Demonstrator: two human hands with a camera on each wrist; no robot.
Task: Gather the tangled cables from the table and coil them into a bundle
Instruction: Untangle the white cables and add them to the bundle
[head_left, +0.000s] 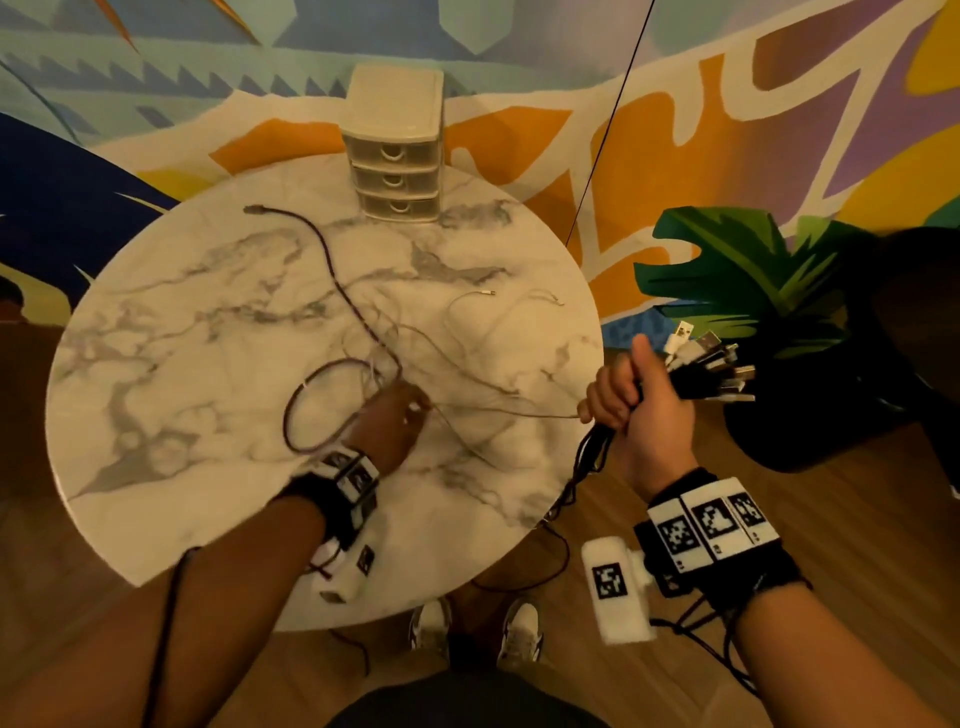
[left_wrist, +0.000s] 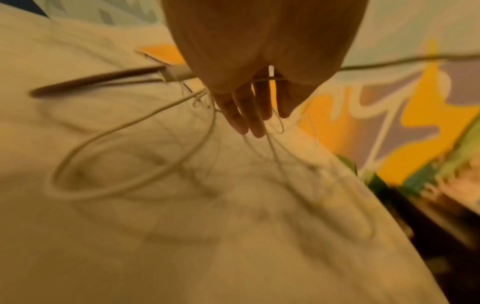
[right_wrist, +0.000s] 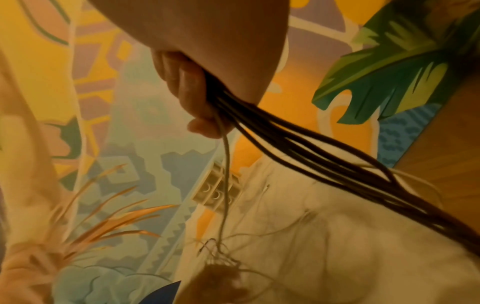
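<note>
On the round marble table lies a tangle of thin white cables and one dark braided cable that loops near the middle. My left hand sits on the tangle and pinches several white strands, which trail from its fingers. Off the table's right edge, my right hand grips a bundle of dark cables. Their USB plugs stick out to the right, and the tails hang past the table edge. One white cable stretches from this fist to the left hand.
A small beige three-drawer unit stands at the table's far edge. A potted plant with broad green leaves in a dark pot is close on the right, just behind the plugs. A painted wall is behind, wooden floor below.
</note>
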